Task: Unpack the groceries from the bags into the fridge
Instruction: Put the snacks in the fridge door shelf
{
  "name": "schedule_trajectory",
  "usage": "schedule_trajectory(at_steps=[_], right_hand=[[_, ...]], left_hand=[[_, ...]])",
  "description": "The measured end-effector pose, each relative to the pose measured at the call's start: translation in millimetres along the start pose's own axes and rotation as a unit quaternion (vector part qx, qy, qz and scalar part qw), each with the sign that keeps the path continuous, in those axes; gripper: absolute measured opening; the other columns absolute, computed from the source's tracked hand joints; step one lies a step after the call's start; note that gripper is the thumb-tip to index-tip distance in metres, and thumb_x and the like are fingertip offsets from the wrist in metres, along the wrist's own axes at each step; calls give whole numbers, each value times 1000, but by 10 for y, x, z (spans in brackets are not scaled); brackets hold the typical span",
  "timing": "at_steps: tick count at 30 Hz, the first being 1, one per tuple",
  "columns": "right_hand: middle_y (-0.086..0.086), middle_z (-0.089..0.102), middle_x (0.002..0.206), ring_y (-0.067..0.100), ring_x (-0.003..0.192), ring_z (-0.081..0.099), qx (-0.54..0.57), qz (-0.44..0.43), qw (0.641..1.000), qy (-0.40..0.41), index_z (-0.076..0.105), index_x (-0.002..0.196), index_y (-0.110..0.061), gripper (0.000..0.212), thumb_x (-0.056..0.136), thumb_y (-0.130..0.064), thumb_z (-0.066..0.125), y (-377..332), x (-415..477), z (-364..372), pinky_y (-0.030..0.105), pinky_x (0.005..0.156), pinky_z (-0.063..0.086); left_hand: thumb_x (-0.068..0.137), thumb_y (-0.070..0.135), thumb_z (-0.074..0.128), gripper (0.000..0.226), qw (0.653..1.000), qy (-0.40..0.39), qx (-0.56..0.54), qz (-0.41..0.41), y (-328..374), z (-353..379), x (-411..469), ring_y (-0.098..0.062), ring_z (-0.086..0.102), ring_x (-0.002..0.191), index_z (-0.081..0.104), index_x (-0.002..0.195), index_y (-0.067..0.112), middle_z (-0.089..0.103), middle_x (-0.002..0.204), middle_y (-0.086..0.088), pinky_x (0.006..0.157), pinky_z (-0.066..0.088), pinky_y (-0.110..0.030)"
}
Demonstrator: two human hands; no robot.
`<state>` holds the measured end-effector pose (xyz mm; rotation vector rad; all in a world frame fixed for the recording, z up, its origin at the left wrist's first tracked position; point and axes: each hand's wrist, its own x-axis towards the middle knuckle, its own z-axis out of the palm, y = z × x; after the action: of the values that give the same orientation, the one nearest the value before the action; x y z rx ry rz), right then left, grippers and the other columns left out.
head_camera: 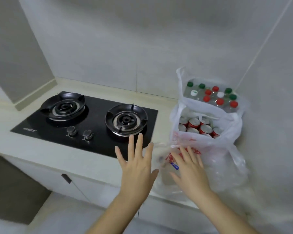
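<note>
Backing everything, the wall point(142, 39): pale grey tiles that meet a second tiled face in a corner on the right.
counter point(41, 152): cream surface running along the wall, with the cooker on its left part and the groceries at its right end, in the corner.
gas hob point(95, 115): black glass panel set into the counter, with two burners point(63, 107) side by side under black pan supports.
cabinet door point(46, 171): white front below the counter, with a small dark handle point(66, 178).
front bag point(223, 166): translucent white plastic with red print, standing at the front edge of the counter just right of the gas hob. Its contents look clear and crumpled but are too blurred to name.
middle bag point(210, 108): white plastic with its mouth open, directly behind the front bag, holding the cans.
left hand point(137, 166): back towards the camera, fingers point(131, 146) straight and spread, holding nothing. It is over the front right corner of the gas hob, just beside the front bag, and contact cannot be told.
right hand point(189, 168): fingers point(193, 154) straight and fanned across the printed face of the front bag, gripping nothing. Blur hides whether they press the plastic.
bottles point(215, 97): clear and upright, packed together behind the middle bag against the wall, with green, red and white caps.
cans point(194, 123): red with silver tops, upright in rows inside the middle bag.
knobs point(72, 130): two metal dials side by side at the front of the gas hob, between the burners.
</note>
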<state>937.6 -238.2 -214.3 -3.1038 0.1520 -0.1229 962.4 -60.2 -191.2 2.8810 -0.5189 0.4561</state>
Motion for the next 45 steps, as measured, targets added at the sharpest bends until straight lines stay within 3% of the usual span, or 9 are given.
schedule_trajectory(at_steps=[4,10,15,19,23,30,37,43,45], right_hand=[[-2,10,163,23,151,8,33,25,994,-98,20,153,-32,72,92,-46,56,311,34,280,40,121,14],[-5,43,146,20,133,43,64,17,982,-178,35,147,-30,60,92,-34,58,530,359,574,33,107,35],[-5,29,156,22,139,34,72,-21,970,-232,28,151,-28,65,92,-21,54,592,541,839,32,110,33],[-10,33,154,23,137,37,56,-49,966,-246,36,148,-29,60,91,-17,52,674,639,938,33,110,33],[5,64,122,28,111,59,9,-53,960,-276,62,124,-19,35,90,-14,51,726,739,885,29,82,44],[16,54,132,25,123,50,171,-57,949,-257,57,133,-7,43,91,1,55,785,828,1069,24,95,36],[14,60,123,29,118,52,167,-15,949,-269,62,116,0,32,86,2,52,754,853,1203,34,87,36],[-4,63,103,-2,92,59,177,-14,954,-241,64,115,-16,28,91,-6,58,930,876,1427,14,79,42],[1,64,106,12,97,60,178,-11,952,-249,65,109,-18,25,86,-8,62,929,886,1469,22,84,46]], left_hand=[[45,33,91,66,999,-7,-25,22,194,340,61,-28,56,117,59,102,22,60,119,-3,102,21,-58],[43,28,84,32,981,-161,-48,100,491,976,230,-12,60,66,69,71,28,63,70,12,67,25,-29],[91,15,49,40,950,-296,25,97,628,1308,387,-26,43,126,51,131,13,44,144,-5,91,32,-39],[95,21,43,65,943,-326,56,27,592,1476,486,-26,25,139,16,154,18,16,160,-2,110,21,-44],[92,25,47,67,938,-339,78,-9,525,1604,568,-27,23,141,18,152,22,17,159,-5,112,20,-46],[92,36,49,59,934,-350,61,-49,519,1733,693,-25,36,130,28,146,25,38,141,-3,106,30,-43],[86,60,54,60,937,-330,-14,-109,504,1806,755,-21,38,130,43,135,25,45,136,0,107,26,-45],[88,51,58,44,937,-319,-39,-133,465,1860,722,-18,45,123,51,123,26,53,128,3,105,27,-42],[86,49,62,43,936,-326,-37,-126,463,1863,738,-18,46,121,52,121,26,54,125,4,105,28,-44]])
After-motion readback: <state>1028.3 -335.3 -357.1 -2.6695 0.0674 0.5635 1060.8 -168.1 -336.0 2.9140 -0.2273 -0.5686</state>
